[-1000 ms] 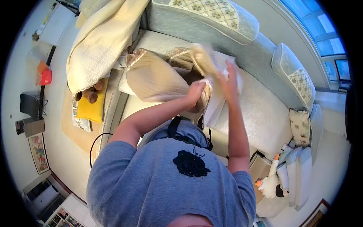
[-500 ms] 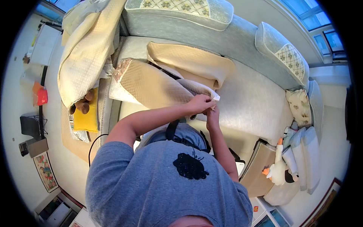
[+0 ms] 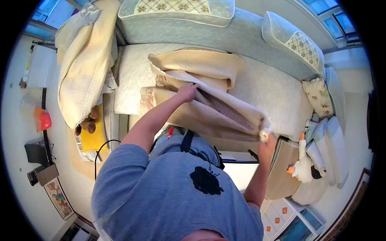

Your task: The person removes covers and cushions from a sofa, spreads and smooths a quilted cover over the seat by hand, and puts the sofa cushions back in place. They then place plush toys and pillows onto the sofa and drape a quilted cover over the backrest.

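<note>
A beige quilted sofa cover (image 3: pixel 197 62) lies partly folded on the light grey sofa seat (image 3: pixel 273 102), its near part lifted and stretched between my hands. My left hand (image 3: pixel 187 92) is closed on the fabric near the middle of the cover. At the cover's right end, my right hand (image 3: pixel 266 145) grips a bunched, whitish corner, a little blurred by motion. Between the hands, the fabric hangs in long folds that show a greyish-brown underside. The left part of the raised layer is smeared by motion.
Another cream quilted cover (image 3: pixel 86 72) drapes over the sofa's left arm, above a yellow cushion (image 3: pixel 94 134). Grey back cushions (image 3: pixel 295 44) line the sofa. To the right are a white goose plush (image 3: pixel 303 166) and stacked cushions (image 3: pixel 331 148). A white-topped table (image 3: pixel 237 172) stands close to my body.
My hands were together at the cover's corner. Now the right hand has pulled that corner right and toward me, while the left hand has moved left and away along the fabric.
</note>
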`<state>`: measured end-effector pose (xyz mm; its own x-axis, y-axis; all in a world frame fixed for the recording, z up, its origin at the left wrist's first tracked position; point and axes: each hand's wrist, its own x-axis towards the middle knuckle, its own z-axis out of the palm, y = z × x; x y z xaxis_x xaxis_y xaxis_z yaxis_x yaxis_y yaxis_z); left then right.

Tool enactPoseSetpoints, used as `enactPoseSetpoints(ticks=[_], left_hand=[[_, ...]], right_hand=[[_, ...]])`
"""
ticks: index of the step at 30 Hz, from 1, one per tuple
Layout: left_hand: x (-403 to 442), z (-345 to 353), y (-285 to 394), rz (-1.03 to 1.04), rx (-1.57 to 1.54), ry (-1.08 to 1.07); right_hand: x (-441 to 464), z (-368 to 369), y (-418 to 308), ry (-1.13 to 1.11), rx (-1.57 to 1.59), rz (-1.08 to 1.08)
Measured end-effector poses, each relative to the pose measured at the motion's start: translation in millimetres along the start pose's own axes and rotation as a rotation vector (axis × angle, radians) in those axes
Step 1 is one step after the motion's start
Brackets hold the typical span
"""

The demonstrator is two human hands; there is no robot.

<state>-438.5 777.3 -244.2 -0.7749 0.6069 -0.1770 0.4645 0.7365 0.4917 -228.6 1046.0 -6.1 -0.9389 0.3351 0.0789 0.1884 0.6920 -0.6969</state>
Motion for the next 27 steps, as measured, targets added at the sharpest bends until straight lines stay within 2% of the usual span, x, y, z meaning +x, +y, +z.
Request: enactPoseSetpoints(ticks=[3, 5, 6, 7, 8, 9, 12, 14, 16, 18, 19, 22, 24, 26, 27], left_hand=[[0, 5, -9, -0.176, 0.026, 0.003], [8, 14, -16, -0.238, 0.065, 0.016], [11, 13, -18, -0.304, -0.010, -0.024], [12, 13, -20, -0.370, -0.082, -0.067], [12, 24, -28, -0.313, -0.057, 0.020], [15, 35, -37, -0.300, -0.061, 0.011], [28, 53, -58, -0.300, 0.044, -0.004], [29, 33, -59, -0.250, 0.237, -0.084], [37, 14, -71, -0.275, 0.237, -0.038], [42, -16, -89, -0.313, 0.147, 0.122], [54, -25, -111, -0.385, 0.237, 0.077], [44, -85, -149, -0.341, 0.361, 0.346], [26, -120, -181, -0.429, 0.341, 0.400], [-7, -149, -215, -0.479, 0.421, 0.518], [-38, -171, -215, -0.425, 0.381, 0.611]], right_hand=[[-23, -39, -26, 0.008, -0.127, 0.098], [-43, -51, -16, 0.128, -0.169, -0.060], [-46, -56, -23, 0.129, -0.178, -0.052], [-43, -66, -54, 0.196, -0.292, -0.159], [-43, -70, -71, 0.264, -0.406, -0.265], [-59, -84, -64, 0.192, -0.447, -0.215], [-73, -103, -85, 0.248, -0.511, -0.188], [-84, -128, -74, 0.298, -0.628, -0.211], [-96, -155, -61, 0.384, -0.710, -0.118], [-106, -181, -47, 0.503, -0.801, 0.053], [-106, -191, -45, 0.576, -0.834, 0.152], [-114, -227, -20, 0.706, -1.075, 0.211], [-118, -242, -3, 0.794, -1.140, 0.197], [-118, -250, 8, 0.832, -1.118, 0.463], [-118, -257, 19, 0.837, -1.110, 0.456]])
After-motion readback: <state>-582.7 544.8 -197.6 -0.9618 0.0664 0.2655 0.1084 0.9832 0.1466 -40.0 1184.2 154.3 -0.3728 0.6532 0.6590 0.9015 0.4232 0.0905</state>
